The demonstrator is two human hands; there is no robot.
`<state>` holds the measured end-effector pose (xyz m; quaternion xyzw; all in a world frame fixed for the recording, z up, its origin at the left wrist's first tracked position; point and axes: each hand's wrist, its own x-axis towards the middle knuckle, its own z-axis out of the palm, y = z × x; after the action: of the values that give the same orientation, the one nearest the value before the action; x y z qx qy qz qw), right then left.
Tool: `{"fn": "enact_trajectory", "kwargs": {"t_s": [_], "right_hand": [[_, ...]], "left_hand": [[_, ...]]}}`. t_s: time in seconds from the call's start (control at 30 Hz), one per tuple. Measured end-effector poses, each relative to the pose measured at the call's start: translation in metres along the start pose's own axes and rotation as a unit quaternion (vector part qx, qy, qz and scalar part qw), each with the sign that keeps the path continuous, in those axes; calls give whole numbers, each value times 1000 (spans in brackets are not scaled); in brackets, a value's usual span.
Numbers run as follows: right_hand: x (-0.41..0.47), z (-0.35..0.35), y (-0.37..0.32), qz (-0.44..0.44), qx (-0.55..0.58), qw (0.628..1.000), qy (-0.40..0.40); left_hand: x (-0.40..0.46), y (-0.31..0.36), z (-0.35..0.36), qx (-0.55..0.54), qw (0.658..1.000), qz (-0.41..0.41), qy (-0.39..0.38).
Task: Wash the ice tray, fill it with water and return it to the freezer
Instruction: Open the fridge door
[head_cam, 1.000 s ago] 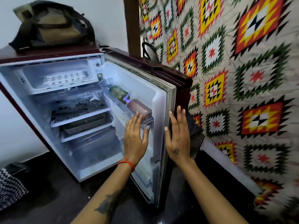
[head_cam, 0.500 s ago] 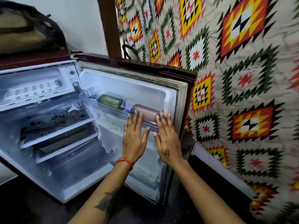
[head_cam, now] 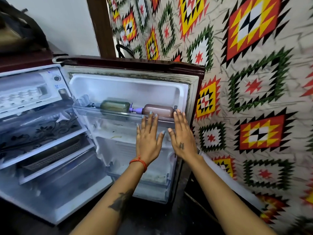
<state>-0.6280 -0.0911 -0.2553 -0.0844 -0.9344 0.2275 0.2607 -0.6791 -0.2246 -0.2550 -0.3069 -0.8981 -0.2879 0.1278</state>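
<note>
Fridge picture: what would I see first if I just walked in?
Probably the bright patterned cloth covering the right side. Then the open fridge door in the middle, with the left hand and right hand flat against it, below two bottles lying on its shelf.

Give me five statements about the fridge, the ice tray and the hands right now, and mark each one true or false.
1. The fridge door stands open. True.
2. The left hand grips the brown bottle. False: its fingers are straight and flat against the inside of the door, below the bottle.
3. The ice tray lies in the freezer compartment at the top of the fridge. True.
4. The right hand holds the ice tray. False: it is open, fingers spread, at the door beside the left hand.
5. The green bottle and the brown bottle lie on their sides in the upper door shelf. True.
</note>
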Motion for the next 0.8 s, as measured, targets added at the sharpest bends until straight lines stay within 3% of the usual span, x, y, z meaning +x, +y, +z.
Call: {"fn": "enact_trajectory", "kwargs": {"t_s": [0.2, 0.4, 0.63, 0.8], "right_hand": [[9, -6, -1, 24, 1, 1000, -18], [-30, -5, -42, 67, 123, 986, 90], [-77, 24, -78, 89, 189, 976, -55], [-95, 52, -131, 80, 242, 959, -122]], "left_hand": [[9, 5, -7, -36, 999, -16, -35], [-28, 7, -23, -186, 975, -118, 26], [-90, -18, -49, -236, 936, -253, 64], [-143, -57, -86, -215, 911, -337, 103]]}}
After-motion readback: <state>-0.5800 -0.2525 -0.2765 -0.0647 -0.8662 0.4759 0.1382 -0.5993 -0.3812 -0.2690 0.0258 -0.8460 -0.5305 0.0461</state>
